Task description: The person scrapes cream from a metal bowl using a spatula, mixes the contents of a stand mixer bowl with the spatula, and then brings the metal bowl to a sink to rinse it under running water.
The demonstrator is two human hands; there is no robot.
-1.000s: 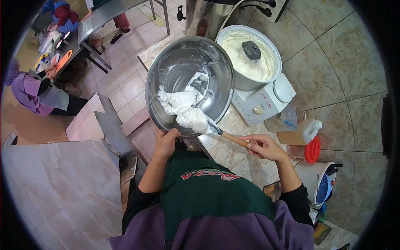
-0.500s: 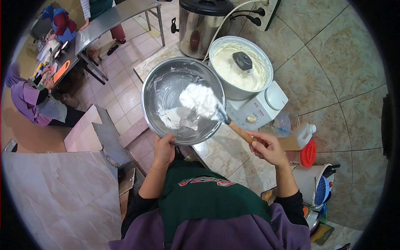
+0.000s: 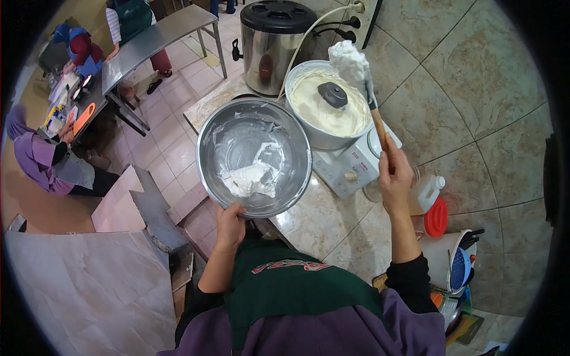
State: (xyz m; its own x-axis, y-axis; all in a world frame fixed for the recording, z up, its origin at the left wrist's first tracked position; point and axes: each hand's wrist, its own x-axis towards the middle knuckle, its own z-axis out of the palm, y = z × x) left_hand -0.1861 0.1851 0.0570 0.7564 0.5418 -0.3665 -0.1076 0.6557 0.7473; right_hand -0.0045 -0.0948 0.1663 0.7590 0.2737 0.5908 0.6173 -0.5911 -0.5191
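My left hand [image 3: 230, 225] grips the near rim of a steel mixing bowl [image 3: 205, 172], which is tilted toward me. A lump of white cream [image 3: 249, 180] lies in its lower part, and smears coat the wall. In my right hand [image 3: 394, 178] is the wooden handle of a spatula [image 3: 380, 127]. Its blade carries a heap of white cream [image 3: 350, 61] above the far right side of the mixer bowl [image 3: 320, 140]. Pale cream [image 3: 309, 95] fills that white bowl around a dark grey centre hub [image 3: 332, 94]. The mixer base [image 3: 350, 176] sits under it.
A steel urn [image 3: 261, 59] with a black lid stands behind the bowls. Right of the mixer are a plastic jug [image 3: 428, 193], a red-lidded container [image 3: 435, 217] and a bucket of utensils [image 3: 442, 261]. Co-workers [image 3: 44, 154] stand at metal tables [image 3: 160, 41] on the left.
My right hand has carried the cream-loaded spatula up and right, from over the steel bowl to above the mixer bowl. My left hand still holds the steel bowl, now slightly lower in view.
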